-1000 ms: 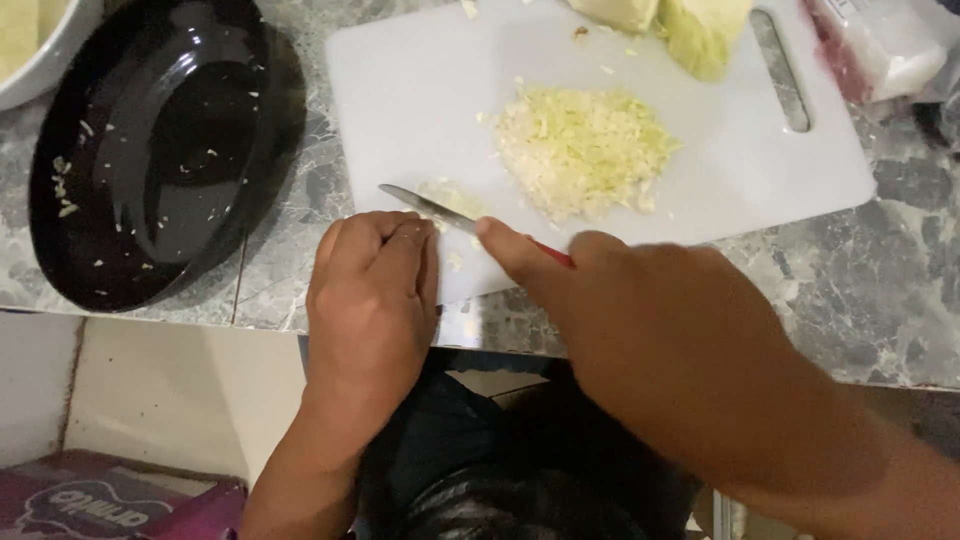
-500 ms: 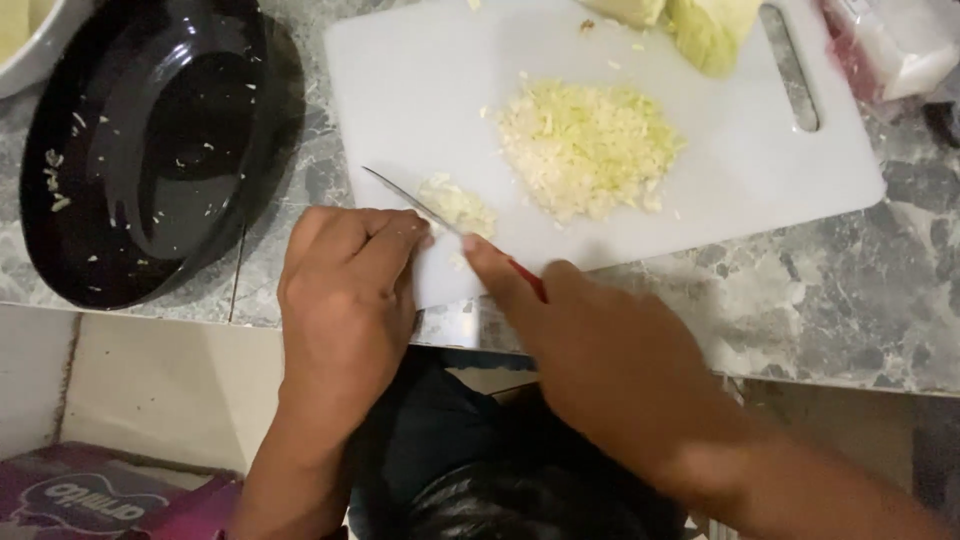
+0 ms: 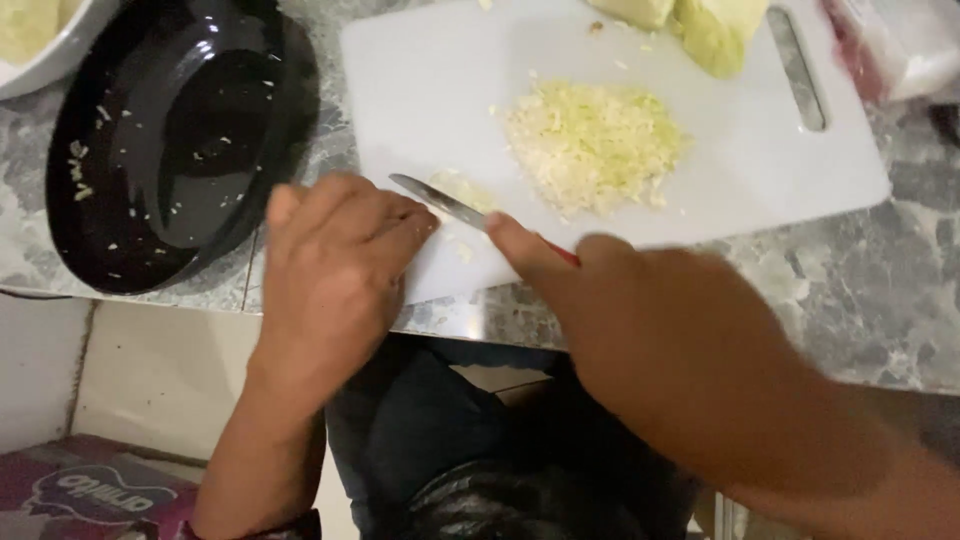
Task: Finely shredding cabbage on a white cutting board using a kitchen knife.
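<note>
Tabletop [image 3: 850, 300], grey mottled stone, one slab, runs under everything; both hands work at its near edge.

One white cutting board [image 3: 440, 90] lies just beyond the hands, its slotted handle out to the right, likely so the cutting area sits right in front of the person.

One black oval dish [image 3: 170, 150], empty but for stray shreds, sits left of the left hand, touching or nearly touching the board edge. Probably parked there to take the chopped stuff.

Left hand [image 3: 335, 275]: curled down on the board's near corner, fingertips tucked at the blade's side. Looks like it pins a small bit of cabbage [image 3: 462, 190], but the fingers hide the contact, so a real grip can't be confirmed.

Right hand [image 3: 680, 350]: closed round one knife [image 3: 450, 207], forefinger stretched along the spine for control. Red handle barely peeks out, and the blade points left toward the left hand's fingertips.

One chopped cabbage pile [image 3: 595, 145] sits beyond the right hand, mid-board, pushed clear of the cutting spot.

Two uncut cabbage chunks [image 3: 715, 30] at the board's far edge, well past both hands.

One white bowl [image 3: 30, 50], far left corner, partly out of view. One plastic-wrapped packet [image 3: 900, 45], far right, blurred.
</note>
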